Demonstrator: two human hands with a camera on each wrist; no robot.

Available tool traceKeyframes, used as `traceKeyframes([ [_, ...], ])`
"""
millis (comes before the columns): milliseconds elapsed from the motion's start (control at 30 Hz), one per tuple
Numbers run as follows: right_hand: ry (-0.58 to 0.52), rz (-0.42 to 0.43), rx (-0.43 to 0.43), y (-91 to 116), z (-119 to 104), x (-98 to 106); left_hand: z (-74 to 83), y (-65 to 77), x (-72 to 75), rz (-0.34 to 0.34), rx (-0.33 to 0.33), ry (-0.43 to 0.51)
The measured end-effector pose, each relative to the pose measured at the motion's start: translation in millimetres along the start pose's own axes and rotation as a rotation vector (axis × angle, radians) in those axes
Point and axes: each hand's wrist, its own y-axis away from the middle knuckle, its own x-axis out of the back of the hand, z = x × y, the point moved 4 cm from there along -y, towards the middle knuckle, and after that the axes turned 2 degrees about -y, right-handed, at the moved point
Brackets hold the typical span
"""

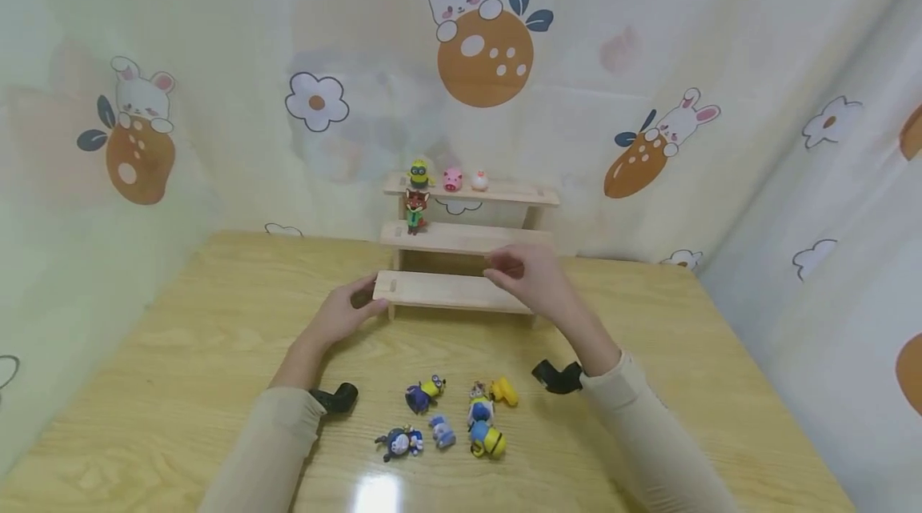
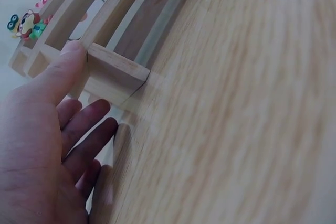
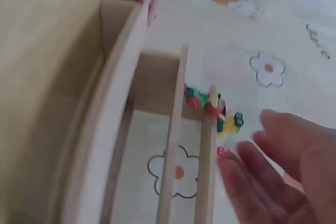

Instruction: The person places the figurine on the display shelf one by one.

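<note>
Toy figures: four stand on the shelf, seemingly done; others on the table look left over. Right hand is empty, fingers apart; left hand touches the shelf, fingers loose.

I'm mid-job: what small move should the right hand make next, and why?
Probably lower the right hand to the yellow-and-purple figure on the table: the hand appears empty, and the middle shelf holds only the fox figure, with bare space beside it.
</note>
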Motion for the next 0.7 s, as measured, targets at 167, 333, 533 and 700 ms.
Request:
traceKeyframes([
  [167,0.021,-0.082,-0.005,21.5,-3.5,-12.9,3.8,-2.0,7.7,0.012,0.001,-0.007],
  [333,0.013,-0.107,0.026,29.0,-4.7,-21.4,4.9,-2.3,9.0,0.014,-0.004,-0.009],
  [533,0.046,-0.241,0.042,38.7,-4.0,-25.0,4.1,-1.1,5.8,0.002,0.015,0.017],
  [700,0.037,-0.574,-0.005,55.4,2.3,-32.0,3.1,0.0,2.7,-0.009,0.023,0.014],
])
